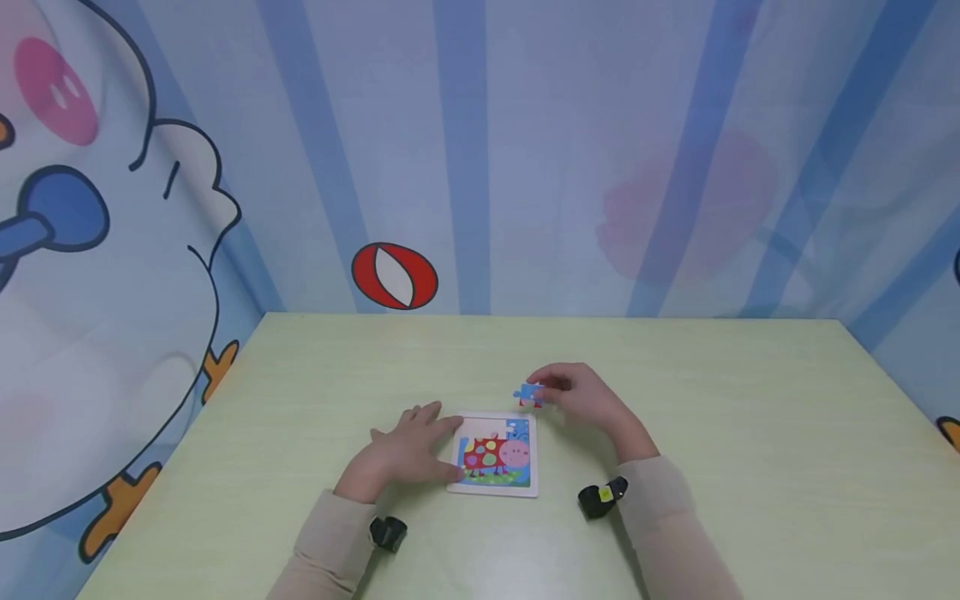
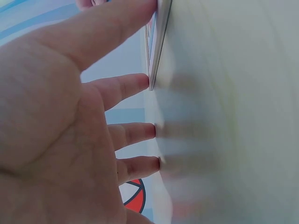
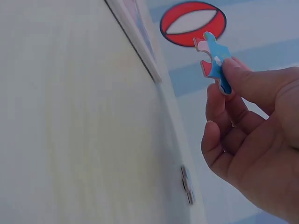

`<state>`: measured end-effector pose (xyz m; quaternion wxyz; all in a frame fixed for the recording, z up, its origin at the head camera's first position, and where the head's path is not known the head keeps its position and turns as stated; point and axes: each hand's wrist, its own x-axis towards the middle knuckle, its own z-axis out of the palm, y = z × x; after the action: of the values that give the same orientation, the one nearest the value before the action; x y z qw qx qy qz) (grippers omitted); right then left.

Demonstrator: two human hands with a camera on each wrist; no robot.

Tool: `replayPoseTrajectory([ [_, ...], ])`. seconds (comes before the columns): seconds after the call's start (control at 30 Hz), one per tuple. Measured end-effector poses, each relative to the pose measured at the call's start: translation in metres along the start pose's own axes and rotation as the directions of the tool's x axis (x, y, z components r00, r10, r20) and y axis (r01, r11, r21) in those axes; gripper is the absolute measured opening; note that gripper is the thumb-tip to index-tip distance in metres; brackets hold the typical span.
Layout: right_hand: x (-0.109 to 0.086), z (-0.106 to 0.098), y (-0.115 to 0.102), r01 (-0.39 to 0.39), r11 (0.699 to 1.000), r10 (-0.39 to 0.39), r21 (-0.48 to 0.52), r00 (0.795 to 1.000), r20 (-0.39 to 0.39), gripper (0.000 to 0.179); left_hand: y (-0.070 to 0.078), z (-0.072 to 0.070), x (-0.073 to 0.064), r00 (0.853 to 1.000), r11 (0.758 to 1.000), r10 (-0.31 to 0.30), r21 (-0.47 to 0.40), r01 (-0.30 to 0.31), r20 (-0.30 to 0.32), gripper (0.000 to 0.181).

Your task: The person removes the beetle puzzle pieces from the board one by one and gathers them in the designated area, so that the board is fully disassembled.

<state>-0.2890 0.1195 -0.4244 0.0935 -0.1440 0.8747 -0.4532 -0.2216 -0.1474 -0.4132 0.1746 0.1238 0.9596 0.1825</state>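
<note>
Blue stripes (image 1: pixel 461 150) covered the upper frame; a puzzle tray (image 1: pixel 483 427) lay on the pale table (image 1: pixel 750 417), lower centre; the left hand (image 1: pixel 405 450), fingers spread, touched its left edge; the right hand (image 1: pixel 588 402) pinched a blue piece (image 1: pixel 529 392) near its upper-right corner.

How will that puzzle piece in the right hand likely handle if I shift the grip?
The puzzle piece is probably stiff: it shows no visible sag though the right hand pinches only one side. Small and thin, it's likely light. Its flat faces suggest it would slide rather than roll if pushed.
</note>
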Motion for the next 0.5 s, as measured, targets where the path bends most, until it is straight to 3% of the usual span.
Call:
replayPoseTrajectory([
  [0.2,-0.006,-0.023,0.015,0.005,1.0,-0.006,-0.004,0.999,-0.05,0.025,0.0,0.0,0.0,1.0,1.0,0.003,-0.006,-0.003,-0.003,0.074],
  [0.5,-0.015,-0.052,0.033,-0.052,0.998,0.05,-0.022,0.993,-0.111,0.027,0.0,0.0,0.0,1.0,1.0,-0.006,-0.007,0.006,0.0,0.075],
])
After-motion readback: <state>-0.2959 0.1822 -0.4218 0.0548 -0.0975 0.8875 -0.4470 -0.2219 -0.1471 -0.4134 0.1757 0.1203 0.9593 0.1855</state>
